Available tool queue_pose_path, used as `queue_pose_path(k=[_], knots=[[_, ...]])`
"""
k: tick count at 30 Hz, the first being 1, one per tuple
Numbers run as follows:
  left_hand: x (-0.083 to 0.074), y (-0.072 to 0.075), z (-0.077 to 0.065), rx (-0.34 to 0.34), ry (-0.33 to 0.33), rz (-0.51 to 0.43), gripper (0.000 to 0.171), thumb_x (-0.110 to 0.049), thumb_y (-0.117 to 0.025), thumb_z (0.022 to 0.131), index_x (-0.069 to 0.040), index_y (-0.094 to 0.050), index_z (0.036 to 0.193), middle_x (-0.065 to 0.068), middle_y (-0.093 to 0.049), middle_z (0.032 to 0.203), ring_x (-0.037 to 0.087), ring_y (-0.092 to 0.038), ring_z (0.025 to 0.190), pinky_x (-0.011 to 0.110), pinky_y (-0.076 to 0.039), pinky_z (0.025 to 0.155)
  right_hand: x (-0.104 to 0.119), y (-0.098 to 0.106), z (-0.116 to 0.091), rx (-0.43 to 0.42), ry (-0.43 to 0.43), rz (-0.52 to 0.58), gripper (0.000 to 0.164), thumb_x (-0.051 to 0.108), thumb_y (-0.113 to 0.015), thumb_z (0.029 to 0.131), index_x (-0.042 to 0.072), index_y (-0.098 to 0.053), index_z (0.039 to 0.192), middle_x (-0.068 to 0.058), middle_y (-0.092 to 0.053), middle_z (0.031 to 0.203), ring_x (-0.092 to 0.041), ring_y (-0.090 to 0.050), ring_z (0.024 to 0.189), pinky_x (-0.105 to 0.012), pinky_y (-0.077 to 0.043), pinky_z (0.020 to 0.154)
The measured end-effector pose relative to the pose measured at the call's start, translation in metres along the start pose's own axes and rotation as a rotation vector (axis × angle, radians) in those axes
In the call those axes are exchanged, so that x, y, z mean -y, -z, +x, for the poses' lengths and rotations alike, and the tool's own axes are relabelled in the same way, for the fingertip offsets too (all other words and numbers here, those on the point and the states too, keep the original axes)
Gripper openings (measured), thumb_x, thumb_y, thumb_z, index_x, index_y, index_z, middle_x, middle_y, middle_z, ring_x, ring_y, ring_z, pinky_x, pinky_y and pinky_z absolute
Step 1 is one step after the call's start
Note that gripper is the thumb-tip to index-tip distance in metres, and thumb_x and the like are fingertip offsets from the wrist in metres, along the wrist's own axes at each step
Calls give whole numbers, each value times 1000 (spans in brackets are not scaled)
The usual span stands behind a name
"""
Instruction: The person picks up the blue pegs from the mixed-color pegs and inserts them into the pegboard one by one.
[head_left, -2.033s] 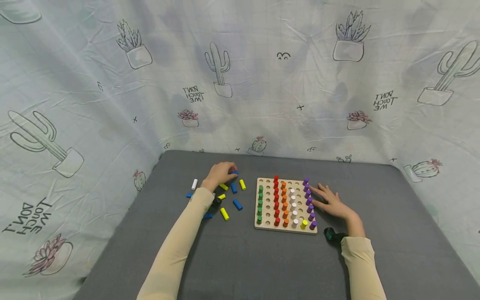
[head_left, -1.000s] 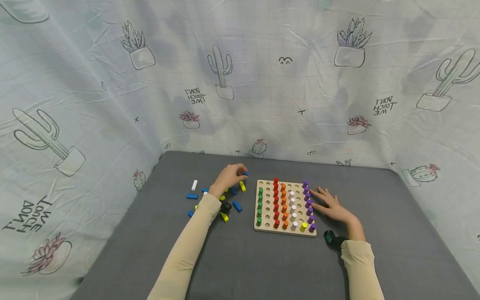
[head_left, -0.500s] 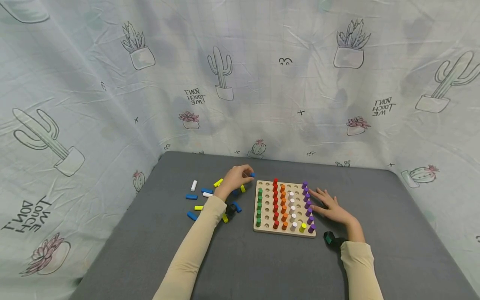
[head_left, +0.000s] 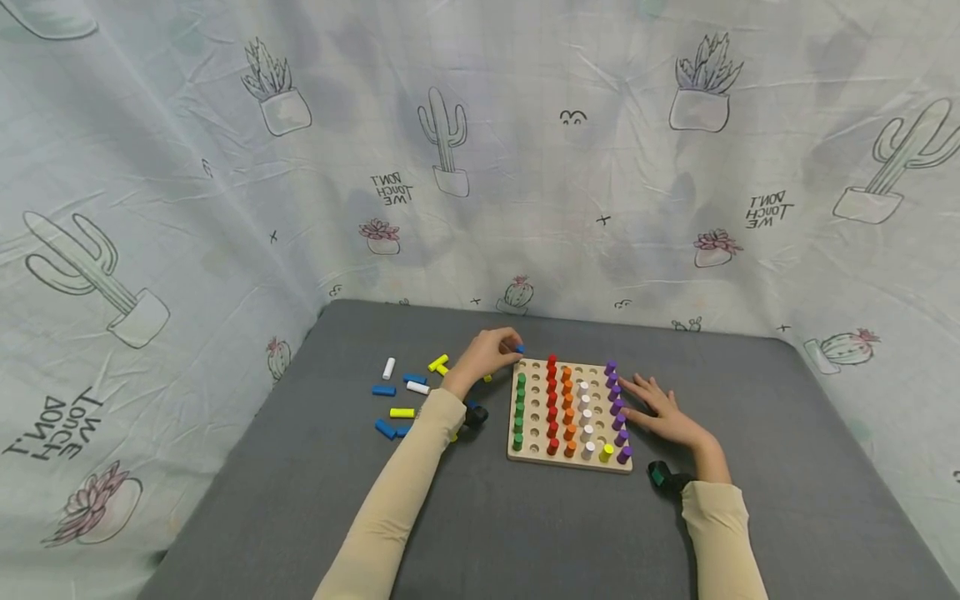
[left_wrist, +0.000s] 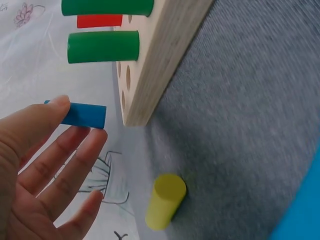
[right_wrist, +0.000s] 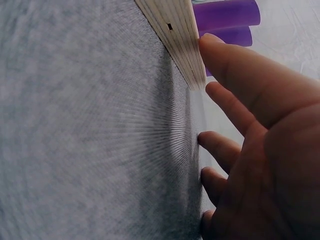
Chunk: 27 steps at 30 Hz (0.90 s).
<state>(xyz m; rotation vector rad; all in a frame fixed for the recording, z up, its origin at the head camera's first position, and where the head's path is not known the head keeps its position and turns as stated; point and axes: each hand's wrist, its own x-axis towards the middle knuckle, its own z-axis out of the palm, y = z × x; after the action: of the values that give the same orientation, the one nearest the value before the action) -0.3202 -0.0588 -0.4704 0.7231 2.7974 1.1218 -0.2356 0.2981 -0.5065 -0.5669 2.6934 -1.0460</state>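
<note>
My left hand (head_left: 483, 358) pinches a blue peg (left_wrist: 87, 116) between thumb and fingertips, at the back left corner of a wooden pegboard (head_left: 570, 464). Upright in the board stand rows of green pegs (head_left: 519, 412), red pegs (head_left: 552, 414), orange pegs (head_left: 568, 417), white pegs (head_left: 587, 433) and purple pegs (head_left: 617, 407), plus one yellow peg (head_left: 606, 452) at the front. Between the green and red rows runs a column of bare holes. My right hand (head_left: 663, 417) lies with spread fingers at the board's right side, its thumb tip against the edge beside the purple pegs.
Loose pegs lie left of the board: several blue ones (head_left: 383, 390), yellow ones (head_left: 402, 413) and white ones (head_left: 388, 368), partly hidden by my left forearm (head_left: 408, 492). Behind the grey table (head_left: 480, 533) hangs a printed curtain (head_left: 510, 150).
The left hand has carried the blue peg rightward from the loose pegs to the board's back left corner. My right hand has stayed at the board's right side.
</note>
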Motion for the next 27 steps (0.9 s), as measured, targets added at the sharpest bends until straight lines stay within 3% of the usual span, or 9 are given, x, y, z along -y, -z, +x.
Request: queue_pose_path(k=[18, 27], knots=[[-8, -15, 16, 95, -24, -65, 24, -21, -65, 88, -9, -62, 109, 0, -65, 101, 12, -63, 89, 27, -52, 78, -2, 1, 1, -2, -9, 7, 69, 32, -55, 92, 7, -21, 147, -30, -7, 150, -51, 7, 135, -68, 13, 101], [-11, -20, 19, 108, -36, -71, 23, -19, -65, 88, -8, -63, 107, 1, -66, 99, 12, -63, 88, 27, -51, 78, -5, 1, 0, -7, -18, -8, 69, 32, -54, 93, 6, -22, 147, -30, -8, 150, -50, 6, 136, -68, 12, 102]])
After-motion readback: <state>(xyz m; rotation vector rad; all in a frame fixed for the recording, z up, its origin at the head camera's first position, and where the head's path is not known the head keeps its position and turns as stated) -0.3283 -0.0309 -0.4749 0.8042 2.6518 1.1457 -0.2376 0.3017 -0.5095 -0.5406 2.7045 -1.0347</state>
